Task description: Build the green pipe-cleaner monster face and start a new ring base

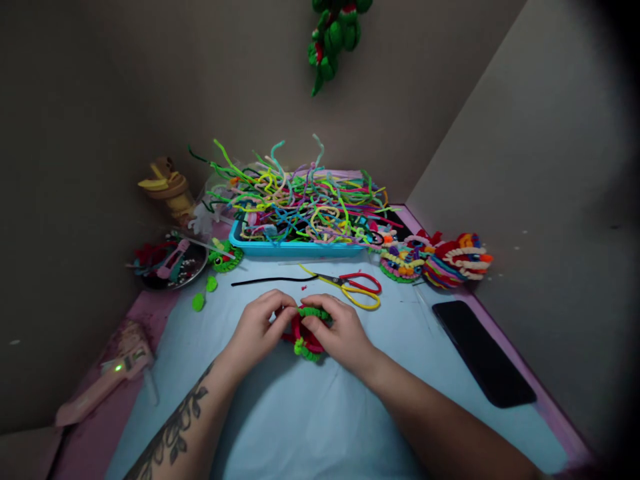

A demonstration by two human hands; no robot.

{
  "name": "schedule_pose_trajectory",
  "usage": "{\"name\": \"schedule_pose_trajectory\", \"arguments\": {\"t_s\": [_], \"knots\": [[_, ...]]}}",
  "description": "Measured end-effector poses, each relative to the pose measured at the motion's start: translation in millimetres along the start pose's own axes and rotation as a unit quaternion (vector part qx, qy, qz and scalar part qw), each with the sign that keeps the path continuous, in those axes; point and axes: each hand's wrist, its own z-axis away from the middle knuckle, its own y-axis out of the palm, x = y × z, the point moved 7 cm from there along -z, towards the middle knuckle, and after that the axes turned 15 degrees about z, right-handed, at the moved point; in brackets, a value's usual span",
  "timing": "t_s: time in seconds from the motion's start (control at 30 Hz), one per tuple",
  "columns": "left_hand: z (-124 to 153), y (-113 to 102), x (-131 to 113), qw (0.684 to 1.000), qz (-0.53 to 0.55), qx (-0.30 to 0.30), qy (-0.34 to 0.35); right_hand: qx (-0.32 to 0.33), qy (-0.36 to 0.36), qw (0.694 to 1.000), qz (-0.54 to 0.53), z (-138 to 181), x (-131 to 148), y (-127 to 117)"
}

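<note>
Both hands meet over a small red and green pipe-cleaner figure [309, 355] at the middle of the light blue table cover [300, 413]. My left hand [263, 327] pinches its upper left edge between thumb and fingertips. On the other side, my right hand [340, 327] grips the green upper part, thumb pressed on top. Fingers hide much of the figure. Just beyond the hands lie scissors [350, 287] with one red and one yellow handle. A black pipe cleaner [273, 281] stretches left from the blades.
A blue tray [300, 250] heaped with pipe cleaners stands at the back. A pink glue gun [107, 380] with a green light and a dark bowl [193, 275] are left. Colourful pipe-cleaner pieces [455, 261] and a black phone [484, 353] are right.
</note>
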Motion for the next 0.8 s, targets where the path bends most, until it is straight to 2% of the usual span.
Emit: {"name": "schedule_pose_trajectory", "arguments": {"t_s": [0.27,0.43,0.57,0.7,0.8], "knots": [[-1,4,0,0.997,0.064,-0.016,-0.04,0.038,0.047,0.996,-0.06,-3,-6,6],[1,3,6,0.996,0.041,-0.052,-0.066,0.046,0.067,0.995,-0.054,-3,-7,7],[3,6,11,0.992,0.054,-0.049,-0.1,0.011,-0.003,1.0,0.004,-3,4,2],[3,8,16,0.981,0.11,-0.042,-0.156,-0.031,-0.107,0.993,0.04,1,14,-1],[3,10,17,0.971,0.159,-0.034,-0.176,-0.048,-0.152,0.986,0.048,4,17,-2]]}}
